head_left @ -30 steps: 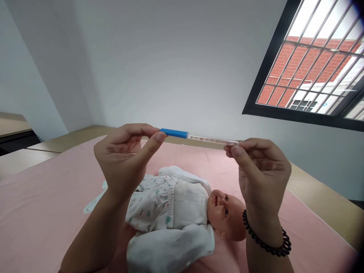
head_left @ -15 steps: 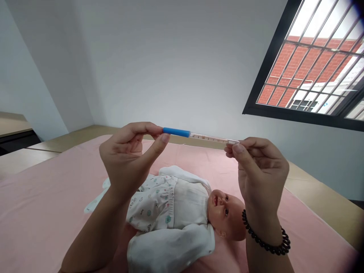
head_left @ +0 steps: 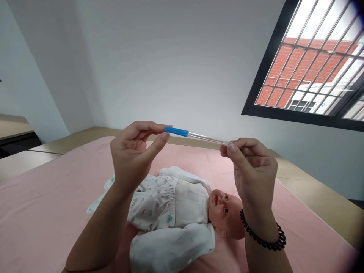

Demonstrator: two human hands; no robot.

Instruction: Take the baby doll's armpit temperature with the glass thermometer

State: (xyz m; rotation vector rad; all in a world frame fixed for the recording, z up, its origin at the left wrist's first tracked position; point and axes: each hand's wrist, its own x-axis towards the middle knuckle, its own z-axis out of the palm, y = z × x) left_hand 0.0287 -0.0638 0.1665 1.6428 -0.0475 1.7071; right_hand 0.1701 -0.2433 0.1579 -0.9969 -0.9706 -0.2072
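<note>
A clear tube with a blue cap (head_left: 176, 131), which looks like a cased thermometer (head_left: 207, 138), is stretched level between my two hands, tilting slightly down to the right. My left hand (head_left: 136, 148) pinches the blue end between thumb and fingers. The clear end is pinched by my right hand (head_left: 250, 163), whose wrist wears a black beaded band. Below them a baby doll (head_left: 190, 201) lies on its back in white patterned clothes, its head to the right, partly behind my right wrist.
A pink cloth (head_left: 57, 197) covers the table (head_left: 309, 197), whose wooden edge shows at the back and right. Behind stands a pale wall, with a barred window (head_left: 307, 76) at the upper right. Another table surface (head_left: 14, 127) is at the far left.
My right hand has moved a little left and my left hand slightly right. The tube has turned somewhat, so its printed markings no longer show clearly.
</note>
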